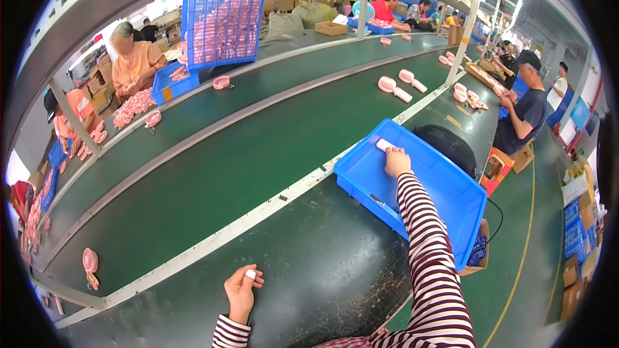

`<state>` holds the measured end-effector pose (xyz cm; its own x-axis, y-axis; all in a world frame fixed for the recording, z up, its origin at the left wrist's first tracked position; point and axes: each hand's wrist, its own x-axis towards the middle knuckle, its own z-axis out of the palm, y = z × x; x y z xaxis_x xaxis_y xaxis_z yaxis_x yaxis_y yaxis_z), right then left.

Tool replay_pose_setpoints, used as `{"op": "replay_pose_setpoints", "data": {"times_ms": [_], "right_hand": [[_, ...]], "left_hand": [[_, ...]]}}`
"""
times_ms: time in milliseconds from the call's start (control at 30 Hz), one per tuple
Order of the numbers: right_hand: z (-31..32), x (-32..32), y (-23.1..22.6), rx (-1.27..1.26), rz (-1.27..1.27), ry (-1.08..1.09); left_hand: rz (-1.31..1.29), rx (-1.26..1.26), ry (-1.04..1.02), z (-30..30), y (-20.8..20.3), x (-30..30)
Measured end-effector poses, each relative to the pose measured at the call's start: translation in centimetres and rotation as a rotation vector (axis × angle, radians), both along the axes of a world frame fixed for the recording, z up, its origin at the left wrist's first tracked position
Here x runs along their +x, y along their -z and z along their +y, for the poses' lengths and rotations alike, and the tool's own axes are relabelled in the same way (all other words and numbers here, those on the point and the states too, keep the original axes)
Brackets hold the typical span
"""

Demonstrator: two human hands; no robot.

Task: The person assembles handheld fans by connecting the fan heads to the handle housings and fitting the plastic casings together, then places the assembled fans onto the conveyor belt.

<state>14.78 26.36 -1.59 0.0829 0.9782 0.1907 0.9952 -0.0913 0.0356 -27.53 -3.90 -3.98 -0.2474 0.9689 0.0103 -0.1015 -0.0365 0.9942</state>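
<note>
My right hand point(398, 162) reaches into a blue plastic tray point(445, 209) in front of me to the right. Its fingers are closed on a pale, oblong plastic piece point(385, 145) near the tray's far left corner. A small dark item point(377, 200) lies by the tray's left wall. Over the dark table point(322, 258), my left hand point(240, 290) is held with its fingers curled in. A white cap or wrap point(250, 274) covers its thumb tip, and I make out nothing held there.
Beyond a pale metal rail point(258, 209) runs a green conveyor belt point(213, 180) carrying pink handheld fans point(387, 84). A black bag point(445, 148) sits behind the tray. Co-workers point(135, 61) sit along both sides. A tilted blue crate point(225, 19) holds many pink parts.
</note>
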Motion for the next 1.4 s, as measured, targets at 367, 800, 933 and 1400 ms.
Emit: {"op": "replay_pose_setpoints", "data": {"times_ms": [367, 800, 933, 1400], "right_hand": [[-6.2, -5.1, -6.1, 0.336, 0.122, -0.265], [-26.8, -33.3, -3.7, 0.141, 0.324, -1.471], [-31.2, -35.2, -9.1, -0.014, 0.469, -1.585], [-34.4, -36.5, -22.7, -1.781, 1.937, -2.620]], "left_hand": [[0.048, -0.008, 0.031, 0.5, 1.7, -0.9], [0.458, 0.338, 0.209, -9.0, 0.4, 5.4], [0.439, 0.343, 0.230, -10.9, 0.1, 6.4], [0.320, 0.308, 0.218, -10.1, 0.0, 5.8]]}}
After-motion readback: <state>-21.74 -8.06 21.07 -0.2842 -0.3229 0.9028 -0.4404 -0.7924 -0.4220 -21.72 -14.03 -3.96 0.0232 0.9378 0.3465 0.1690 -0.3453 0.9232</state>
